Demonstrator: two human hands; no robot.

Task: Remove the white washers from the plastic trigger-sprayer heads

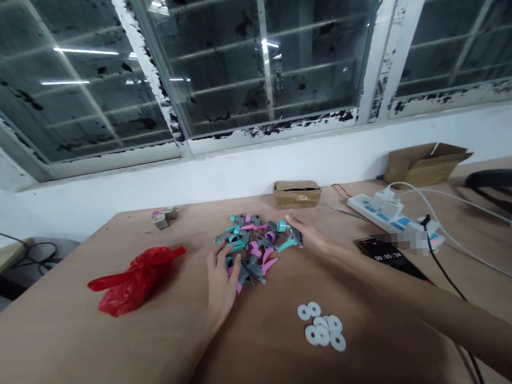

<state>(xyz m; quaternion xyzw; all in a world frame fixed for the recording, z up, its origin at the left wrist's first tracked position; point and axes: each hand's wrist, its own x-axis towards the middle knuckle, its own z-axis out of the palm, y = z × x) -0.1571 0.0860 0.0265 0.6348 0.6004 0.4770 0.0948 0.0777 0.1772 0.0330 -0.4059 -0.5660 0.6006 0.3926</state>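
A pile of trigger sprayer heads (253, 239), grey with teal or pink triggers and collars, lies on the table in front of me. My left hand (221, 276) rests at the pile's left side, fingers apart and curved against the nearest heads. On the right side, my right hand (309, 235) stands edgewise with its fingers stretched out. It touches a grey and teal sprayer head (289, 234); part of its fingers is hidden. Nearer to me lie several flat white ring washers (321, 328), some overlapping.
A crumpled red plastic bag (135, 282) lies at left, with a small box-like object (165, 217) behind it. A cardboard box (297, 194) stands at the wall, an open carton (425, 164) farther right. A power strip (391, 214), cables and a phone (392, 257) flank my right arm.
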